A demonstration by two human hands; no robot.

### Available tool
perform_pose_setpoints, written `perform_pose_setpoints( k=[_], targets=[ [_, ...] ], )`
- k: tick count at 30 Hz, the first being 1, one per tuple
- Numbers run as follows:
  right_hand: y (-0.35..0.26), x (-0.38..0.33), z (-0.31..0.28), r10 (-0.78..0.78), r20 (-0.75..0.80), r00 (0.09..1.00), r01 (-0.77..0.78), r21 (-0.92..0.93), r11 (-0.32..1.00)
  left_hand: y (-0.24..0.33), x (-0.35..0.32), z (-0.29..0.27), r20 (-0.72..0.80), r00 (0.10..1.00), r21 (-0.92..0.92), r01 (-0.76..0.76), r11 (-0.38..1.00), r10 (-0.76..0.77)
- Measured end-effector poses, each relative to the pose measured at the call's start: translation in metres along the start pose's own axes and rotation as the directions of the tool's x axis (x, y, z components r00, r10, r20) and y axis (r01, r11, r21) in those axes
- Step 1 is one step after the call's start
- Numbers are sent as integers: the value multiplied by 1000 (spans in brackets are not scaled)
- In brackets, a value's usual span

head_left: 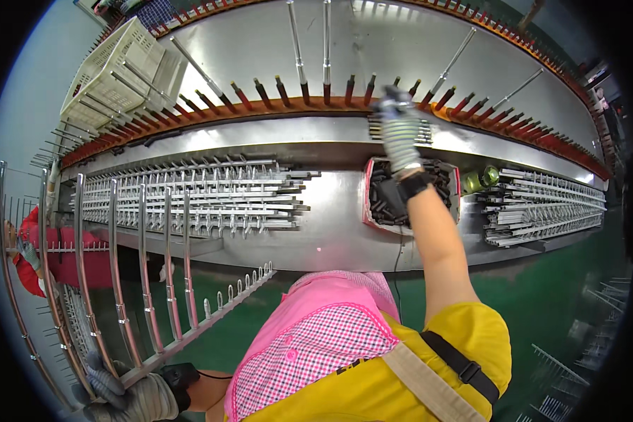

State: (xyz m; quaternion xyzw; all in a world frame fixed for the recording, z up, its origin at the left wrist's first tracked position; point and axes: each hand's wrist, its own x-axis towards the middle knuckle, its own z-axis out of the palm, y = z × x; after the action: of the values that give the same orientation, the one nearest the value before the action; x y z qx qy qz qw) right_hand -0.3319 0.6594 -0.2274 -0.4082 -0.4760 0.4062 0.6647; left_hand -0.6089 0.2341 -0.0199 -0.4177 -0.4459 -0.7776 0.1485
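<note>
Your gloved left hand [130, 394] grips the lower end of a long, comb-like steel rack of hooked rods [119, 274], probably stiff and awkwardly long, best held near its crossbar. Your gloved right hand [399, 126] reaches the orange pegged rail [260, 107]; I cannot tell its grip. Below its wrist sits a red-edged box of dark small parts [383, 200].

The room is bright, light comes from above and makes white glare on the steel table [330, 239]. The right hand [399, 130] is a little blurred. Straight edges bend strongly near the dark round rim
</note>
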Motion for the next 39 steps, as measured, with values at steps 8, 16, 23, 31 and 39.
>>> perform_pose_setpoints(
  k=[8,16,23,31,39],
  targets=[
    [22,126,-98,133,-122,984,-180,-667,723,-3,-4,24,-68,938,702,-197,685,339],
    [29,66,-54,-201,90,975,205,-704,680,29,-13,46,-85,985,136,-135,981,148],
    [-102,-205,67,274,901,336,-552,-48,833,30,-18,81,-64,996,-256,37,966,-55],
    [-155,-267,71,315,936,155,-847,-38,529,65,-39,91,-77,977,-187,183,965,-200],
    [-187,-244,38,188,979,80,-798,-50,600,59,-54,111,-96,974,-342,162,925,-206]
  ],
)
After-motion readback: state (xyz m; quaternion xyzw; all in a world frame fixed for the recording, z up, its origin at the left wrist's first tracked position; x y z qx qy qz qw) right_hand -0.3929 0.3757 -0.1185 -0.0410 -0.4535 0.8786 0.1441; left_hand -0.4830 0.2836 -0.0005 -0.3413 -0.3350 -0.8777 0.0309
